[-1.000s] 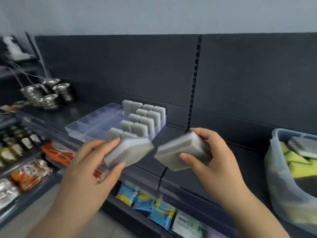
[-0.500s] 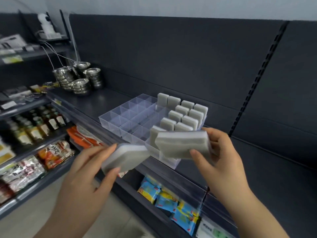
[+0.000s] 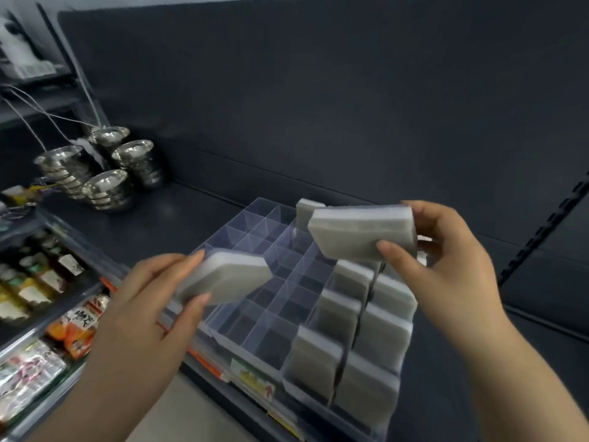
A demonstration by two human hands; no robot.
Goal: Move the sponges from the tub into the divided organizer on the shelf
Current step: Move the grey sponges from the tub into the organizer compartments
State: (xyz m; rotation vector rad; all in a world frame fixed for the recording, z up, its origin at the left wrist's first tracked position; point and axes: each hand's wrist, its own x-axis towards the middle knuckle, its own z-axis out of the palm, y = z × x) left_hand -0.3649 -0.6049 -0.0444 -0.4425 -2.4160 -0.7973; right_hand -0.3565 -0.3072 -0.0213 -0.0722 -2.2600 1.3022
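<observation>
Dark shelf (image 3: 178, 218); clear organizer (image 3: 255, 327); steel bowls (image 3: 105, 186).

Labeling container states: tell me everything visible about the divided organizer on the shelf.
The divided organizer is a clear plastic tray split by thin walls into square cells. It sits flat on the dark shelf, at its front edge. Cells on the right hold grey sponges standing upright; those on the left show none. The left hand and right hand each hold another sponge above it; contact cannot be told.
</observation>
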